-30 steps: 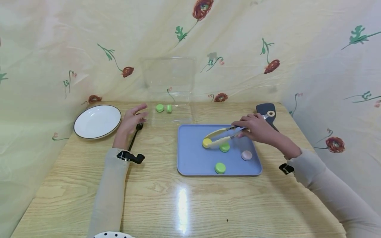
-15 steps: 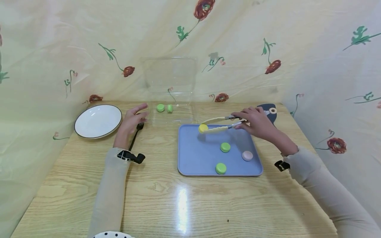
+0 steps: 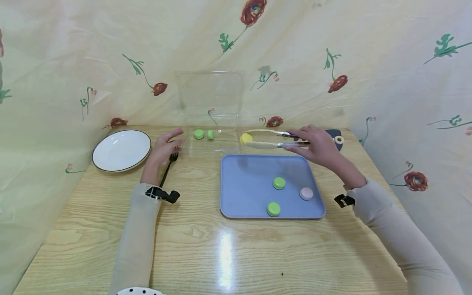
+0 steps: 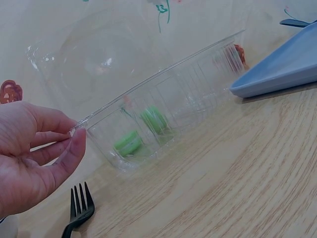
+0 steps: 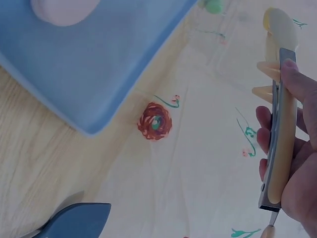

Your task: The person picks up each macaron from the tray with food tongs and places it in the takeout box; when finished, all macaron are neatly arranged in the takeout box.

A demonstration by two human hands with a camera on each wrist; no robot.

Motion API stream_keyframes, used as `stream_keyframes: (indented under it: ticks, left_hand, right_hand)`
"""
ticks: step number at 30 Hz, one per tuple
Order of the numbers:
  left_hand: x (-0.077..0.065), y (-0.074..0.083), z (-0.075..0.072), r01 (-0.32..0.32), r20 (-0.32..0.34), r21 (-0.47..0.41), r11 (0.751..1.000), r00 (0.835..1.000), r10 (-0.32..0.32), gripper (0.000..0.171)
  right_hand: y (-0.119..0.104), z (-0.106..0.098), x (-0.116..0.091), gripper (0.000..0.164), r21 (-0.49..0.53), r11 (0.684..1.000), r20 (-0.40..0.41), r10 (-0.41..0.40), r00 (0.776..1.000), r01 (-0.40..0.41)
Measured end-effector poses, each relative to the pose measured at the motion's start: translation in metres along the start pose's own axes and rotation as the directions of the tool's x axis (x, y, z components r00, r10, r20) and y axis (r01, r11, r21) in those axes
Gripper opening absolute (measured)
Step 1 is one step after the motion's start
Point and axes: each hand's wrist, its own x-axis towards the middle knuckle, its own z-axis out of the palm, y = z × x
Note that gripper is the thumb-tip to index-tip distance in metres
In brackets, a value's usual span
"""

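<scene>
My right hand (image 3: 313,143) grips a pair of tongs (image 3: 282,139) with cream-coloured tips. Between those tips a yellow macaron (image 3: 246,138) is held in the air, beyond the blue tray's far edge and close to the right end of a clear plastic container (image 4: 198,69). The container's lid stands raised against the cloth. Two green macarons, one lying flat (image 3: 199,134) and one on edge (image 3: 210,135), sit at its left end. My left hand (image 4: 39,148) pinches the container's left corner rim between thumb and fingers.
The blue tray (image 3: 239,200) carries two green macarons (image 3: 273,209) and a pale pink one (image 3: 306,193). A white plate (image 3: 121,150) stands at left, a black fork (image 3: 169,166) beside my left wrist. A dark spatula (image 5: 74,220) lies at the back right, before the floral cloth (image 3: 295,98).
The tongs have lifted the yellow macaron off the tray and carried it away from me and slightly left, toward the container. My left hand has stayed in place.
</scene>
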Motion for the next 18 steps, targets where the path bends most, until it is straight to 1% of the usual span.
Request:
stream_keyframes:
  ticks: [4,8,13,18]
  left_hand:
    - [-0.005,0.004,0.002,0.000,0.000,0.007,1.000,1.000,0.000,0.057]
    - [-0.005,0.004,0.001,0.000,-0.004,0.007,1.000,1.000,0.000,0.057]
    - [-0.002,0.001,0.000,-0.006,-0.003,0.001,1.000,1.000,0.006,0.057]
    - [-0.001,0.000,0.000,-0.009,0.000,-0.005,1.000,1.000,0.009,0.057]
  right_hand:
    - [-0.004,0.000,0.010,0.053,0.013,1.000,-0.016,0.013,1.000,-0.012]
    - [-0.005,0.004,0.022,0.055,0.014,0.999,-0.019,0.036,0.999,-0.036]
    - [-0.006,0.013,0.041,0.055,0.023,0.997,-0.022,0.077,0.997,-0.077]
    - [-0.008,0.026,0.061,0.051,0.029,0.993,0.004,0.114,0.994,-0.114]
